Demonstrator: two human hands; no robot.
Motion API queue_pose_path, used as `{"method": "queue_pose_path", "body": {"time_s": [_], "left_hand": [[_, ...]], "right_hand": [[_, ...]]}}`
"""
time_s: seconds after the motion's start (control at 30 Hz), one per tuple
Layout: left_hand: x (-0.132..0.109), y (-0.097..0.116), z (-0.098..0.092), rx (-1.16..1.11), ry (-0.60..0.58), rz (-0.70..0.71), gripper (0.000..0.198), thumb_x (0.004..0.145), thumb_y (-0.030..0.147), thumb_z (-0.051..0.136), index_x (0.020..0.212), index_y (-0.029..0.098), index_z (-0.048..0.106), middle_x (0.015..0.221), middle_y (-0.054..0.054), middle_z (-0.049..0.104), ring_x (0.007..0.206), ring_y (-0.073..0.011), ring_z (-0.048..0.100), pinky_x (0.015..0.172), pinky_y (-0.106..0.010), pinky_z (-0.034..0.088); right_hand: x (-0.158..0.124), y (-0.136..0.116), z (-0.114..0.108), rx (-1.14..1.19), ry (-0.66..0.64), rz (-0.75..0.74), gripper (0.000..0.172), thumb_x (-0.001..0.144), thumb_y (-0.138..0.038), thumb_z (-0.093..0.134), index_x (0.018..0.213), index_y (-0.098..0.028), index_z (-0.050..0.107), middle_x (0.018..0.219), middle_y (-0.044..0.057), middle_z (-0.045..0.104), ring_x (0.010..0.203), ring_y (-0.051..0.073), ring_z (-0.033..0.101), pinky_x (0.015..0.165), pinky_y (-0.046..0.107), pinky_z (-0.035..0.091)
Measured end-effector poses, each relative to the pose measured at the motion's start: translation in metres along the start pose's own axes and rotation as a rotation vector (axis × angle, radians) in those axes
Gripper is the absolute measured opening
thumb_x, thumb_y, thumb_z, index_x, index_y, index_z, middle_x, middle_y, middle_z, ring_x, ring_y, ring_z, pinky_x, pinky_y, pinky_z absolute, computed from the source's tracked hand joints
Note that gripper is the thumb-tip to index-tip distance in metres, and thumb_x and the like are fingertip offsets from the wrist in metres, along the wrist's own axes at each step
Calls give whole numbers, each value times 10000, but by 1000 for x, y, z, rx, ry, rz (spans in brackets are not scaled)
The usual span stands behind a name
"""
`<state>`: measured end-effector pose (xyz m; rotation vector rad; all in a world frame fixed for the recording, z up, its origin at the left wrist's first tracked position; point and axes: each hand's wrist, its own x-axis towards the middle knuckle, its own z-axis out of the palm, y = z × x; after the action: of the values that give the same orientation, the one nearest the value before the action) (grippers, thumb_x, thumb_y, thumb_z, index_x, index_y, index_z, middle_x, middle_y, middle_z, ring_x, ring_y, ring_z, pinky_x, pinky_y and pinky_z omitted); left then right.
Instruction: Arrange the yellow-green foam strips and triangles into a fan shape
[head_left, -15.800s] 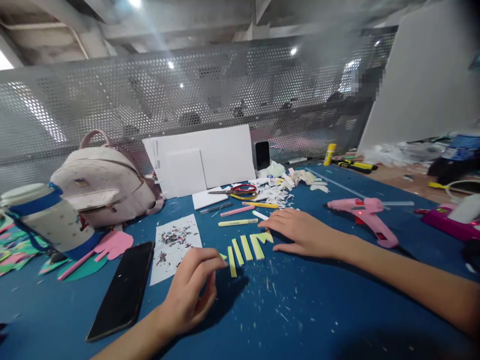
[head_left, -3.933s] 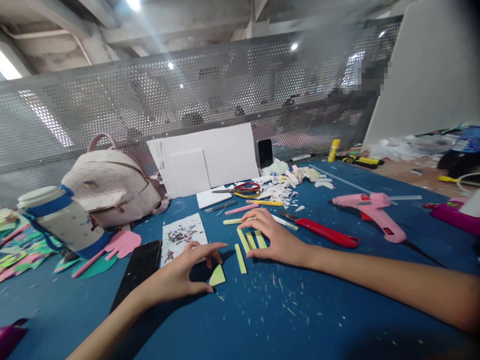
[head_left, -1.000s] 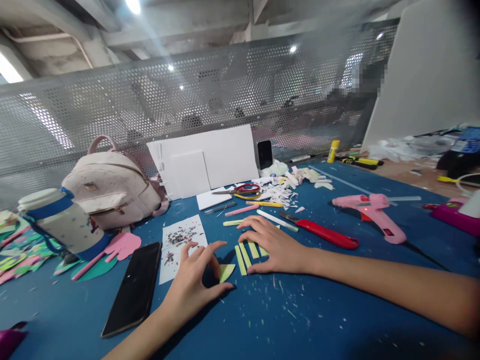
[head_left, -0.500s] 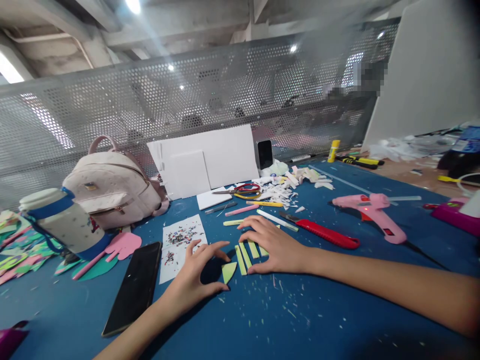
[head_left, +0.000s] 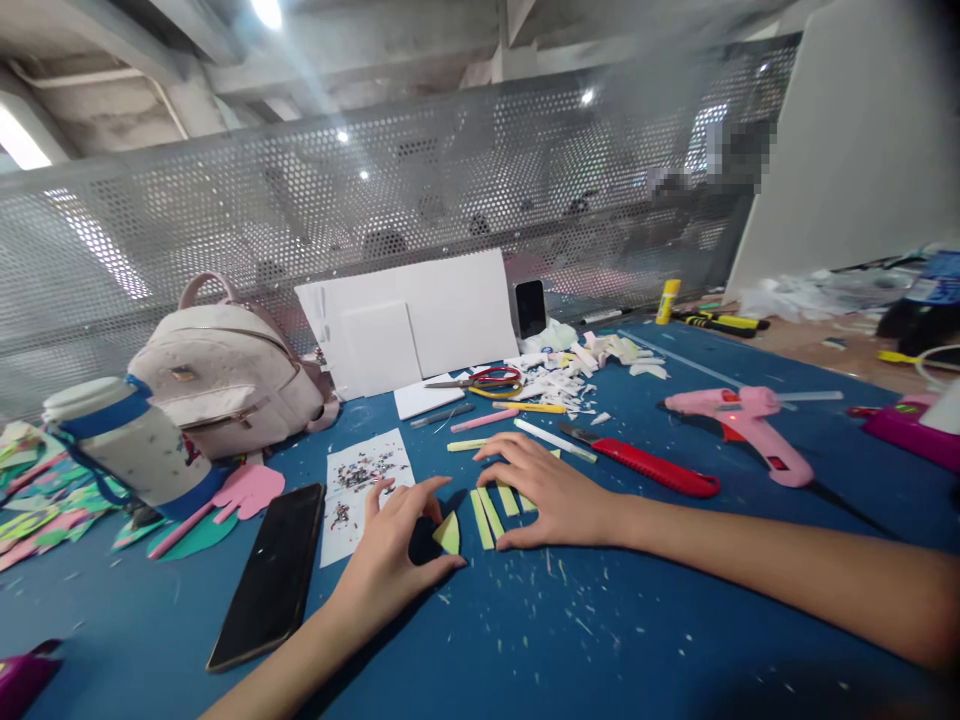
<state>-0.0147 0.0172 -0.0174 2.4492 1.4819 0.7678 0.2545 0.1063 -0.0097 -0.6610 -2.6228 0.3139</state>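
Observation:
A light-green, wedge-shaped piece (head_left: 448,535) lies on the blue table between the thumb and curled fingers of my left hand (head_left: 394,545). The thumb and index finger are apart; a finger behind seems to touch the wedge's edge. Just to the right, two light-green strips (head_left: 481,518) lie side by side in front of my right hand (head_left: 551,495). That hand rests palm down with its fingers spread over more green strips (head_left: 508,500), partly hiding them. Its thumb tip is beside the nearest strip. Whether it presses on any of them I cannot tell.
A red box cutter (head_left: 652,468) and a pink glue gun (head_left: 750,425) lie to the right. Scissors (head_left: 487,380), markers (head_left: 484,421) and white scraps (head_left: 559,385) are behind. Leftward are a phone (head_left: 270,575), speckled paper (head_left: 367,490), a bottle (head_left: 139,445) and a backpack (head_left: 225,370).
The green wedge has shifted slightly left and turned, its rounded edge now facing more up and right. My left hand has moved a little with it; the right hand has stayed in place.

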Motion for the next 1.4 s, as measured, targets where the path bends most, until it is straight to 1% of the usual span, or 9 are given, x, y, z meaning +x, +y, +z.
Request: {"method": "queue_pose_path", "body": {"time_s": [0.27, 0.43, 0.67, 0.93, 1.03, 1.2, 1.27, 1.4], "left_hand": [[6, 6, 3, 53, 24, 2, 786, 827, 262, 835, 1425, 409, 346, 1004, 59, 630, 994, -217, 641, 1173, -604, 145], [12, 6, 8, 78, 36, 10, 743, 844, 280, 822, 1418, 378, 361, 996, 48, 631, 985, -219, 640, 1162, -592, 172], [19, 5, 14, 75, 40, 49, 730, 836, 365, 835, 1403, 340, 376, 952, 42, 621, 945, -230, 650, 1147, -599, 205], [23, 5, 12, 35, 22, 64, 726, 821, 417, 851, 1393, 342, 410, 958, 35, 642, 946, -240, 659, 1143, -609, 200], [21, 4, 12, 16, 23, 46, 750, 804, 400, 866, 1394, 342, 406, 997, 23, 657, 986, -251, 663, 1152, -612, 182], [17, 5, 11, -20, 18, 11, 810, 785, 309, 880, 1407, 376, 365, 1170, 2, 691, 1128, -269, 649, 1177, -618, 132], [16, 6, 10, -28, 11, 1, 798, 796, 284, 869, 1406, 383, 363, 1176, 8, 700, 1128, -261, 648, 1181, -619, 127], [16, 9, 9, -33, 12, -14, 743, 829, 216, 827, 1402, 371, 379, 1117, 16, 702, 1103, -240, 647, 1184, -622, 130]], "right_hand": [[0, -1, 1, 12, -2, -15, 553, 815, -610, 763, 1186, -219, 642, 1446, 145, 539, 1412, 370, 393, 1140, 599, 374], [1, -1, 2, 15, 10, -20, 536, 828, -604, 756, 1183, -219, 642, 1439, 149, 543, 1415, 364, 390, 1144, 600, 367], [2, -1, 2, 35, 5, -22, 583, 832, -638, 752, 1209, -206, 648, 1426, 145, 547, 1426, 349, 381, 1173, 565, 344], [2, -2, 0, 56, -28, -28, 578, 851, -629, 742, 1244, -215, 648, 1442, 134, 547, 1443, 339, 366, 1190, 555, 332], [3, -2, 0, 53, -31, -22, 614, 834, -626, 759, 1276, -218, 638, 1453, 138, 540, 1445, 350, 364, 1191, 572, 327], [-1, -1, 0, 53, -31, -6, 665, 809, -616, 782, 1322, -222, 629, 1475, 141, 525, 1438, 368, 364, 1181, 595, 334], [-3, -2, -1, 56, -28, 3, 657, 809, -617, 782, 1313, -220, 638, 1471, 143, 527, 1431, 373, 369, 1174, 599, 343], [-4, -3, -3, 66, -26, 16, 619, 818, -624, 774, 1282, -231, 658, 1456, 137, 539, 1424, 370, 377, 1168, 599, 353]]}}
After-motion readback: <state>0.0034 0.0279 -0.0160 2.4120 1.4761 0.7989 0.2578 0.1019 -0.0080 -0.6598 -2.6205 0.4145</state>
